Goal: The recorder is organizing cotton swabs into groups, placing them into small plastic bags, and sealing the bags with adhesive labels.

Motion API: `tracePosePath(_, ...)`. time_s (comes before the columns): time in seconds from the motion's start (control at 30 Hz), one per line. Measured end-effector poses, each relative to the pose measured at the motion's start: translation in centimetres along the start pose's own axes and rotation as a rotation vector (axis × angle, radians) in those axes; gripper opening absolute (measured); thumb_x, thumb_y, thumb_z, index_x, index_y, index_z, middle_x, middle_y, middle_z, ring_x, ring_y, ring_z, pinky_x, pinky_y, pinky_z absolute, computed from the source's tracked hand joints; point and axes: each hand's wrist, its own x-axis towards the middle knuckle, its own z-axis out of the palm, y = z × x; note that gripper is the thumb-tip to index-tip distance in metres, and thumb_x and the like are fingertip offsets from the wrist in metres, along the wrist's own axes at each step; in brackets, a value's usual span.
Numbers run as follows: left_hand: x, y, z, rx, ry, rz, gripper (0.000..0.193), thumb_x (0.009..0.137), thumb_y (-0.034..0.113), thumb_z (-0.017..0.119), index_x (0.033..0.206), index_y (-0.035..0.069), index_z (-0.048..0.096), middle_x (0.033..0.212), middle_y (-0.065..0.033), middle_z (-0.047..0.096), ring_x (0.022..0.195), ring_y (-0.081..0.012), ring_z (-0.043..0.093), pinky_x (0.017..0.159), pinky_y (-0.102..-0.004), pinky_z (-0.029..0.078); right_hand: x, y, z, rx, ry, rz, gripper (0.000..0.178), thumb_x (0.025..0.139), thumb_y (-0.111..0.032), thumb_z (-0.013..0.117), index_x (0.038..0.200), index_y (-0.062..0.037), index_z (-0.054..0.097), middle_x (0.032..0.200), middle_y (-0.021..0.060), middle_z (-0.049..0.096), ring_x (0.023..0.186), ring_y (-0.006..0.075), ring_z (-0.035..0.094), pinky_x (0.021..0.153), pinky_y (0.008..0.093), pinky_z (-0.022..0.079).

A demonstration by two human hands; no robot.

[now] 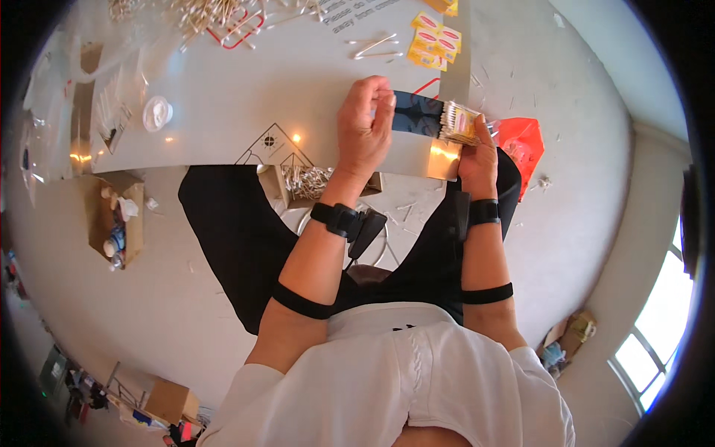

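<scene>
My right hand (477, 153) grips a small clear packet of cotton swabs (458, 123) with a red and yellow label, at the table's near right edge. My left hand (363, 127) is closed with its fingertips pinched together just left of the packet, over a dark blue strip (415, 119) that lies between the two hands. Whether the left fingers hold the strip or a swab I cannot tell. Both wrists wear black bands.
The white table (223, 112) carries loose cotton swabs (201, 15) at the far side, several yellow and red packets (436, 41), a round white lid (157, 113) and red wire outlines. An orange bag (521, 141) hangs at right. Open cardboard boxes (115, 220) sit on the floor.
</scene>
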Motion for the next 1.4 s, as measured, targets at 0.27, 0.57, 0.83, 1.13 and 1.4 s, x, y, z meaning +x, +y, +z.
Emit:
tracePosePath(0.27,0.2,0.6,-0.1,-0.075,0.031,-0.004,0.017,0.095,0.008,0.06,0.11,0.001,0.058,0.097,-0.0095,0.066,0.085,-0.0158,0.065,0.075,-0.029,0.053,-0.3,-1.3,-0.1,-0.042,-0.094,0.11,0.034,0.091,-0.028,0.069,0.114,-0.0032,0.062,0.109,0.0117,0.069,0.098,0.0269,0.067,0.091,0.0434,0.053)
tracePosePath(0.57,0.6,1.1,-0.1,-0.074,0.02,0.015,0.017,0.094,0.008,0.061,0.109,0.0,0.059,0.096,-0.0109,0.067,0.082,-0.017,0.065,0.072,-0.0301,0.053,-0.5,-1.9,-1.4,-0.145,-0.122,-0.118,0.036,0.096,-0.021,0.061,0.125,-0.0002,0.055,0.122,0.0132,0.062,0.107,0.0226,0.063,0.093,0.0426,0.052)
tracePosePath(0.83,1.7,1.0,-4.3,0.058,0.122,0.029,0.013,0.089,-0.001,0.058,0.101,0.002,0.057,0.087,-0.0121,0.059,0.074,-0.0258,0.06,0.067,-0.0336,0.05,-4.8,-2.3,8.1,-1.488,0.17,-1.383,0.026,0.085,-0.004,0.067,0.111,0.0002,0.065,0.122,0.0119,0.062,0.116,0.027,0.057,0.099,0.037,0.044)
tracePosePath(1.13,9.3,1.9,-11.7,0.805,0.097,0.202,0.03,0.074,-0.003,0.069,0.101,0.006,0.062,0.103,-0.0096,0.06,0.103,-0.0323,0.053,0.088,-0.0426,0.045,0.8,1.9,17.2,-1.741,-0.516,-1.154,0.042,0.067,-0.005,0.077,0.107,-0.0088,0.067,0.116,0.0074,0.061,0.113,0.0304,0.054,0.094,0.041,0.046)
tracePosePath(1.4,15.0,1.6,-10.2,1.199,-0.09,0.295,0.023,0.073,0.006,0.072,0.094,0.007,0.064,0.101,-0.0084,0.059,0.101,-0.0311,0.052,0.084,-0.0454,0.042,-0.1,6.1,15.6,-1.602,-0.593,-1.034,0.008,0.076,-0.012,0.069,0.082,-0.0117,0.063,0.083,0.0048,0.057,0.085,0.0291,0.055,0.074,0.0441,0.044)
